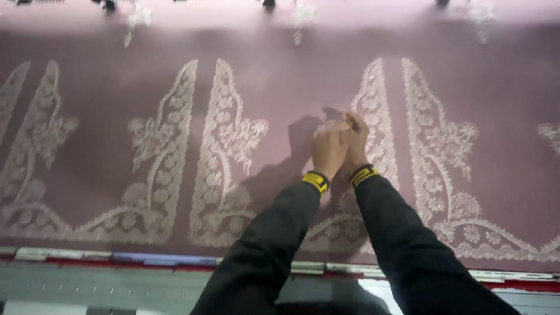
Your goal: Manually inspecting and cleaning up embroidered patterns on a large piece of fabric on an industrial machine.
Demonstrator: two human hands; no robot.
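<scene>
A mauve fabric [291,81] with white lace-like embroidered panels is stretched flat in front of me. My left hand [328,149] and my right hand [356,139] are pressed together on one embroidered motif [376,116], fingers curled and pinching at the stitching. Whether they hold a thread or a small tool is hidden by the fingers. Both arms wear dark sleeves with yellow-and-black wristbands [316,181].
More embroidered panels [169,146] run left and right [443,151] across the cloth. A frame rail [116,256] with red and grey strips borders the near edge. Machine needle heads [137,14] hang along the far edge.
</scene>
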